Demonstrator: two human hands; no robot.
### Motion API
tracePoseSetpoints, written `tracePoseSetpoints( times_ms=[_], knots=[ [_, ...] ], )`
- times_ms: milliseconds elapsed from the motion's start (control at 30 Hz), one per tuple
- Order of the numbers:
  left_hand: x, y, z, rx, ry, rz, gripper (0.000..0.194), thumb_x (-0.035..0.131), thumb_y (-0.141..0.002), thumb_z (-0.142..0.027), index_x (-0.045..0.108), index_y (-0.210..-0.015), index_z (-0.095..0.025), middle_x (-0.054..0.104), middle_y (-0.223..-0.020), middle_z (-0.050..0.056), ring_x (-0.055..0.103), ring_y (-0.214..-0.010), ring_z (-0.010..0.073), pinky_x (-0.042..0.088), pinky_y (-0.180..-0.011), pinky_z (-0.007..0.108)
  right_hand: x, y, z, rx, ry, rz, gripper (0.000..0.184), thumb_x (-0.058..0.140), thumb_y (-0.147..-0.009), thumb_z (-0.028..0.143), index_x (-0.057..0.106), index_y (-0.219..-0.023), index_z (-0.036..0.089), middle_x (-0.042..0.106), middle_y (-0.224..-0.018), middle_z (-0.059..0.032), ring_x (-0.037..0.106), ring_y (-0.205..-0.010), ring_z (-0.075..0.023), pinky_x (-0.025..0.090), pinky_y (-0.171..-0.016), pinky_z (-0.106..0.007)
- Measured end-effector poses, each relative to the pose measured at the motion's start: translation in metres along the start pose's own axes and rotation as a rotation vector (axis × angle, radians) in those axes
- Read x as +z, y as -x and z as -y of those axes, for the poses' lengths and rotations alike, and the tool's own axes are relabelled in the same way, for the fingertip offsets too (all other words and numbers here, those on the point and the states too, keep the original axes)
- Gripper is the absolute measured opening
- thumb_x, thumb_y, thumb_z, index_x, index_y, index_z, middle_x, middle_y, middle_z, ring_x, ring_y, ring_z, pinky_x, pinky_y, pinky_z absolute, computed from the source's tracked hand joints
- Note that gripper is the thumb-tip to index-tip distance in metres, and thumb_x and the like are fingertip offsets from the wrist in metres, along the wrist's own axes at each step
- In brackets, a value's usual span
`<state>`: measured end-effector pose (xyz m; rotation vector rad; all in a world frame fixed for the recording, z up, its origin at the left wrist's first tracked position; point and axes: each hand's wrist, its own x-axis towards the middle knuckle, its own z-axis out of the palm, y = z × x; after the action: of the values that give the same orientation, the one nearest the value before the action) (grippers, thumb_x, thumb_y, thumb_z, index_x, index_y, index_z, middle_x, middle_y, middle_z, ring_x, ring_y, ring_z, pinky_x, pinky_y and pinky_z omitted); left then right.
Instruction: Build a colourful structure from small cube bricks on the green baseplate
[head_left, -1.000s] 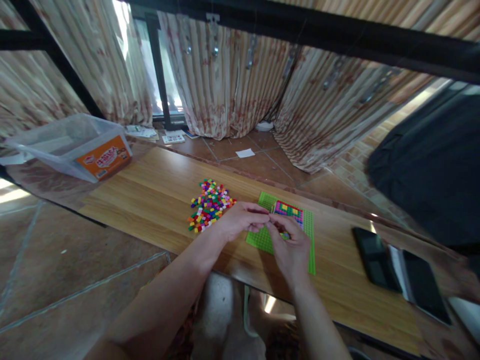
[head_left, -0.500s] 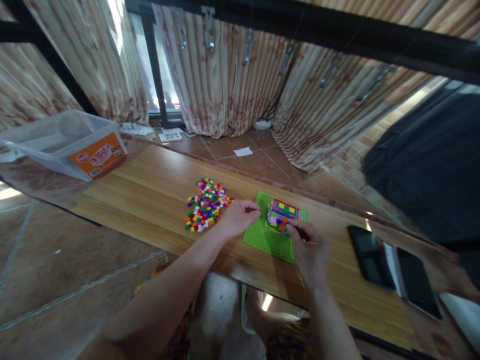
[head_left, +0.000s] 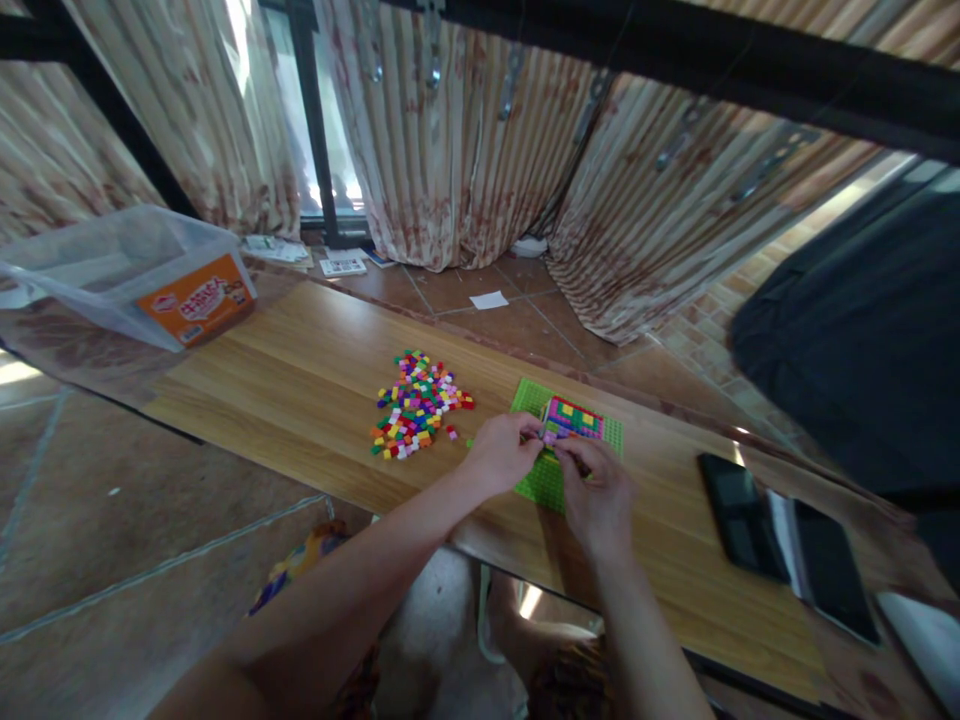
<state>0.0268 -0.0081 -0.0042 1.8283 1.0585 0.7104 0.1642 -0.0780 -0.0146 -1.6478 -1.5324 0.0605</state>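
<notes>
A green studded baseplate [head_left: 540,488] lies on the wooden board, carrying a small block build [head_left: 576,415] of many colours. My left hand [head_left: 504,450] reaches the near left side of the build, its fingertips pinched together. From the right, my right hand [head_left: 598,490] meets it there, thumb and fingers closed at the build's near side. Whatever small piece either hand pinches is too small and covered to make out. Left of my hands spreads a loose pile of small coloured building blocks [head_left: 416,405], with a few strays at its right edge.
A clear plastic box [head_left: 112,280] with an orange label stands at the far left. Two dark flat devices [head_left: 742,515] lie to the right. Papers [head_left: 489,300] are on the tiled floor beyond the table, below curtains [head_left: 465,150].
My left hand has moved right, from beside the baseplate to the build. My right hand has shifted slightly left, and the two hands now meet. A stray block or two now shows beside the pile.
</notes>
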Motion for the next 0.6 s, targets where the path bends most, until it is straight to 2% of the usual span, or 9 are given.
tracePoseSetpoints(
  times_ms=[100,333,467,600],
  knots=[
    [0.0004,0.0004,0.0,0.006,-0.012,0.004,0.023,0.054,-0.081,-0.014,0.07,-0.098,-0.016,0.074,-0.093,0.005,0.066,-0.083,0.0163,0.051,-0.077,0.027,0.0029,0.0002,-0.0018,0.043,-0.024,-0.027,0.018,0.057,-0.085,0.033,0.071,-0.082,0.022,0.07,-0.086,-0.0042,0.063,-0.08,-0.0182,0.049,-0.075,-0.033],
    [0.0008,0.0034,-0.0032,0.015,-0.073,0.012,0.023,0.053,-0.082,-0.015,0.069,-0.099,-0.017,0.073,-0.091,0.004,0.065,-0.079,0.0164,0.05,-0.077,0.027,0.0006,0.0008,-0.0015,0.249,-0.092,-0.079,0.019,0.062,-0.08,0.035,0.072,-0.083,0.019,0.072,-0.085,-0.0054,0.065,-0.075,-0.0192,0.05,-0.072,-0.033],
    [0.001,0.0046,-0.0039,0.027,-0.09,-0.002,0.024,0.052,-0.083,-0.016,0.069,-0.099,-0.018,0.073,-0.089,0.004,0.064,-0.077,0.0163,0.05,-0.075,0.027,0.0013,-0.0002,0.0003,0.261,-0.094,-0.068,0.02,0.062,-0.079,0.036,0.072,-0.082,0.019,0.073,-0.085,-0.0059,0.065,-0.076,-0.0197,0.05,-0.073,-0.033],
    [0.0017,0.0059,-0.004,0.045,-0.102,-0.013,0.024,0.051,-0.083,-0.016,0.07,-0.097,-0.017,0.073,-0.088,0.004,0.064,-0.076,0.0167,0.05,-0.074,0.027,0.0033,0.0003,-0.002,0.214,-0.052,-0.061,0.022,0.06,-0.081,0.037,0.072,-0.083,0.02,0.072,-0.085,-0.0053,0.064,-0.075,-0.0191,0.049,-0.072,-0.033]
  ],
)
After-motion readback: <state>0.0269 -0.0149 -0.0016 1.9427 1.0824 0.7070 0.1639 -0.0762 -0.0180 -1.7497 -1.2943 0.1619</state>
